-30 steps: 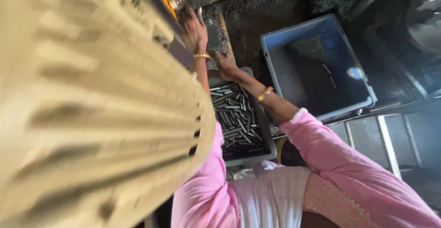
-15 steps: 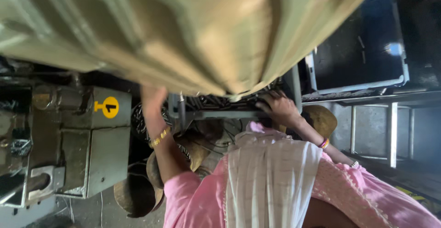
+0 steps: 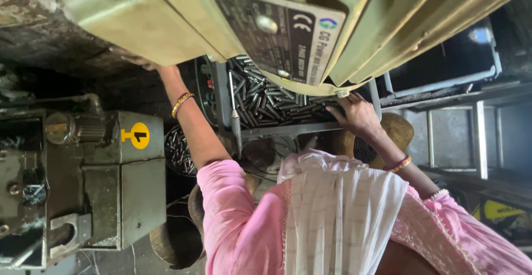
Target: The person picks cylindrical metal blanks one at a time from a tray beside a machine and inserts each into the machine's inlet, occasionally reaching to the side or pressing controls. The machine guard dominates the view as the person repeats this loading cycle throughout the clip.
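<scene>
A grey crate full of short dark metal rods sits in front of me, half covered by a pale green machine housing. My right hand grips the crate's near rim at its right corner, fingers lying over the edge toward the rods. My left arm, with an orange bangle, stretches up to the left of the crate. My left hand touches the underside of the housing, and its fingers are hidden there. Pink sleeves and a white checked cloth fill the bottom of the view.
A green machine box with a round yellow sticker stands at the left. A round tub of rods lies below the crate's left end. A blue-grey crate, a metal frame and a brown round stool are at the right.
My left hand has left the crate's left rim and moved up and left under the green housing. My right hand stays on the crate's right side. The view has shifted.
</scene>
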